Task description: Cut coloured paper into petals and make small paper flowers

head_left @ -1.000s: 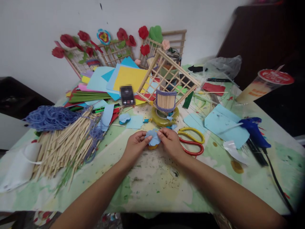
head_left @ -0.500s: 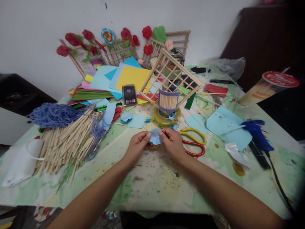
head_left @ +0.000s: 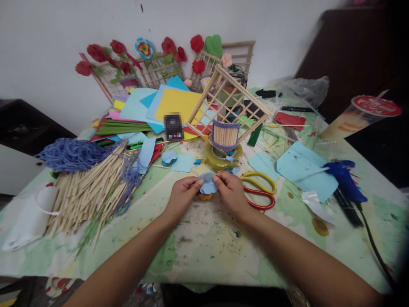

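A light blue paper flower cutout [head_left: 208,184] is pinched between both hands over the middle of the table. My left hand [head_left: 182,197] grips its left edge with thumb and fingers closed. My right hand [head_left: 230,192] pinches its right edge the same way. A small orange-yellow piece [head_left: 206,197] shows just under the cutout. Right of my right hand lie the yellow and red scissors [head_left: 260,190]. Behind the hands stands a yellow tape roll [head_left: 221,159] with a small stick basket [head_left: 224,134] on it.
A pile of wooden sticks [head_left: 86,189] and blue yarn [head_left: 68,154] fill the left. Coloured paper sheets [head_left: 172,104] and a stick lattice [head_left: 228,102] lie behind. A blue glue gun [head_left: 345,180] with cord, blue paper [head_left: 303,168] and a sealed drink cup [head_left: 361,116] sit right.
The view shifted slightly a second ago. My hands stay together on the blue cutout, with only small finger movement along its edges.
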The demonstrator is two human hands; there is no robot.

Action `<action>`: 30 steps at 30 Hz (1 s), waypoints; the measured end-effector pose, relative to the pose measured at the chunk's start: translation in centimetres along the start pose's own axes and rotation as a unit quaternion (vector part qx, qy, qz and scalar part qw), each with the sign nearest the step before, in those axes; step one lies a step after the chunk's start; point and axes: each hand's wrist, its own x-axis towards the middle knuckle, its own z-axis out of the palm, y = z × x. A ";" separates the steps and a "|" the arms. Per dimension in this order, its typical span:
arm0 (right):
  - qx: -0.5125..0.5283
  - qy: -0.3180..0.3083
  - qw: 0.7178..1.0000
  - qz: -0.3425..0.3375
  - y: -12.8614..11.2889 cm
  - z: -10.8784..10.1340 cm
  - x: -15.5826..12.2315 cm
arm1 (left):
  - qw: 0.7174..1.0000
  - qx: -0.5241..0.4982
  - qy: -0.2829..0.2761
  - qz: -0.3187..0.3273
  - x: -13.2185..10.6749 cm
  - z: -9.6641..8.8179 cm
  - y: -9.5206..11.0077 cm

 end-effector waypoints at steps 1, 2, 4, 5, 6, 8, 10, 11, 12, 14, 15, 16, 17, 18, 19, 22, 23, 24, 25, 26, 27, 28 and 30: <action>-0.003 -0.002 1.000 -0.002 0.0 0.0 0.0 | 1.000 0.002 0.004 -0.001 0.0 0.0 0.0; -0.008 -0.004 1.000 -0.004 0.0 0.0 0.0 | 1.000 0.003 0.008 -0.003 0.0 0.0 0.0; -0.015 -0.004 1.000 -0.010 0.0 0.0 -0.1 | 1.000 0.002 0.014 -0.006 0.1 0.0 0.0; -0.018 -0.003 1.000 -0.012 0.0 0.0 -0.1 | 1.000 -0.001 0.015 -0.007 0.1 0.0 0.0; -0.022 -0.002 1.000 -0.013 0.0 0.0 -0.1 | 1.000 -0.005 0.014 -0.008 0.1 0.0 -0.1; -0.030 0.001 0.999 -0.014 -0.1 0.0 -0.1 | 1.000 -0.014 0.012 -0.009 0.1 0.0 -0.1; -0.040 0.004 0.999 -0.014 -0.1 -0.1 -0.1 | 1.000 -0.026 0.012 -0.009 0.1 0.0 -0.1; -0.044 0.006 0.999 -0.013 -0.1 -0.1 -0.1 | 0.999 -0.034 0.014 -0.008 0.1 0.0 -0.1; -0.048 0.007 0.999 -0.012 -0.1 -0.1 -0.1 | 0.999 -0.043 0.016 -0.006 0.1 0.0 -0.1; -0.053 0.009 0.999 -0.009 -0.1 -0.1 -0.1 | 0.998 -0.062 0.020 -0.007 0.1 -0.1 0.0; -0.055 0.009 0.998 -0.008 -0.1 -0.1 -0.1 | 0.998 -0.067 0.018 -0.013 0.2 -0.2 0.0; -0.058 0.010 0.998 -0.008 -0.1 0.0 -0.1 | 0.997 -0.068 0.011 -0.021 0.2 -0.2 0.0; -0.058 0.008 0.998 -0.007 -0.1 0.0 -0.1 | 0.998 -0.064 0.001 -0.028 0.3 -0.2 0.0; -0.057 0.004 0.998 -0.005 0.0 0.0 -0.1 | 0.998 -0.058 -0.008 -0.034 0.3 -0.2 0.0; -0.052 -0.001 0.999 -0.002 0.0 0.0 0.0 | 0.998 -0.052 -0.017 -0.038 0.4 -0.2 0.0; -0.021 -0.015 1.000 0.014 0.2 0.1 0.0 | 0.998 -0.043 -0.020 -0.040 0.5 -0.3 0.0; -0.009 -0.018 1.000 0.018 0.2 0.1 0.0 | 0.998 -0.043 -0.016 -0.042 0.5 -0.3 0.0; 0.001 -0.021 1.000 0.022 0.2 0.1 -0.1 | 0.998 -0.045 -0.012 -0.045 0.5 -0.3 -0.1; 0.009 -0.025 0.999 0.027 0.2 0.1 -0.1 | 0.998 -0.048 -0.008 -0.048 0.5 -0.3 0.0; 0.011 -0.029 0.999 0.031 0.2 0.1 -0.2 | 0.997 -0.054 -0.004 -0.052 0.5 -0.4 0.0; 0.008 -0.031 0.999 0.035 0.2 0.1 -0.2 | 0.996 -0.061 -0.002 -0.059 0.5 -0.4 0.0; 0.001 -0.031 0.999 0.038 0.2 0.1 -0.2 | 0.996 -0.069 -0.001 -0.065 0.5 -0.4 0.0; -0.012 -0.032 0.999 0.041 0.2 0.1 -0.3 | 0.994 -0.079 -0.003 -0.077 0.6 -0.4 0.0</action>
